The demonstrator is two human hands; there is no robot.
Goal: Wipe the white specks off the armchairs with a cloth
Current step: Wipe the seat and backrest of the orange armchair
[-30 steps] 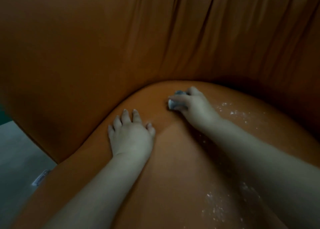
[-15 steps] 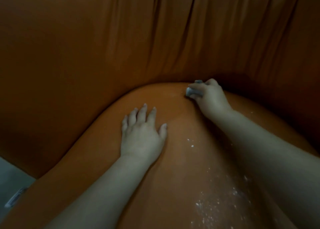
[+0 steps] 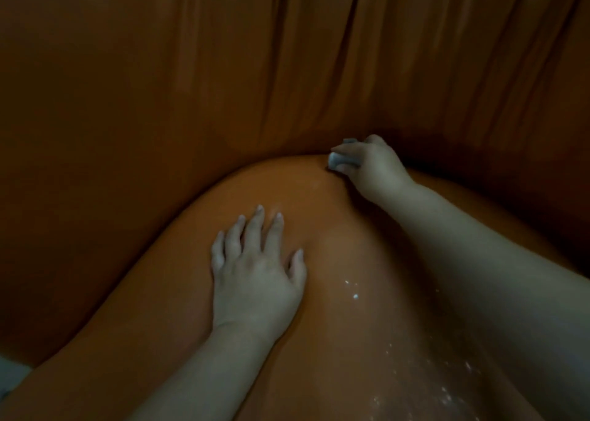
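- Orange fabric of the armchair (image 3: 159, 117) filled nearly the whole view; its outer edges were cut off by the frame, so the full shape was not clear.
- Right hand (image 3: 372, 162) was at the far end of the seat cushion (image 3: 335, 245), where it met the pleated backrest; fingers were curled round a small pale cloth (image 3: 339, 159).
- Cloth was mostly hidden inside the grip, only a bit showed betw. thumb and fingers, touching the cushion.
- Left hand (image 3: 255, 274) lay flat on the cushion, palm down, fingers straight and spread, holding nothing.
- White specks (image 3: 352, 289) sat just right of the left thumb; more were scattered lower right (image 3: 447, 388), partly behind the right forearm.
- Corner behind the right hand was v. dark, hard to make out.
- Pale patch at bottom left (image 3: 9, 376), prob. floor, but blurred and cut off.
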